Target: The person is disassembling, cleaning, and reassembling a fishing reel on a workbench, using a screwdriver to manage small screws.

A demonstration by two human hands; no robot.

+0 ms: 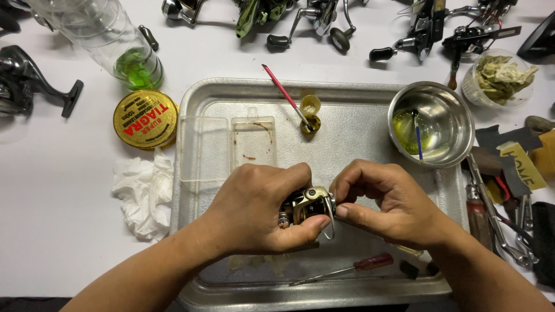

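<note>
Fishing reel [306,207], gold and black, sits low in the centre of the frame, held just above the metal tray [358,136]. The left hand [263,211] wraps around the reel body from the left, its fingers [289,173] clenched over the top and the thumb pressed beneath. The right hand [387,202] meets it from the right, with thumb and forefinger pinched on the reel's rim beside the thin wire bail [331,228], which loops down between the two hands.

Below the hands, near the tray's bottom edge, lies a red-handled screwdriver [352,268]. To the left of the tray, on the white table [52,173], a crumpled white tissue [144,193] rests close to the left forearm.

Farther up inside the tray stands a clear plastic box [225,144] with two compartments, and just right of it a small yellowish cap [310,105] with a red-handled brush [286,95] leaning into it. At the tray's upper right corner sits a steel bowl [430,124] holding greenish liquid and a blue stick.

Left of the tray is a round gold tin [145,118], and above it a clear cup [110,37] with green residue. Hand tools [503,202] crowd the right edge of the frame. Several more reels [277,14] lie along the top of the frame.
</note>
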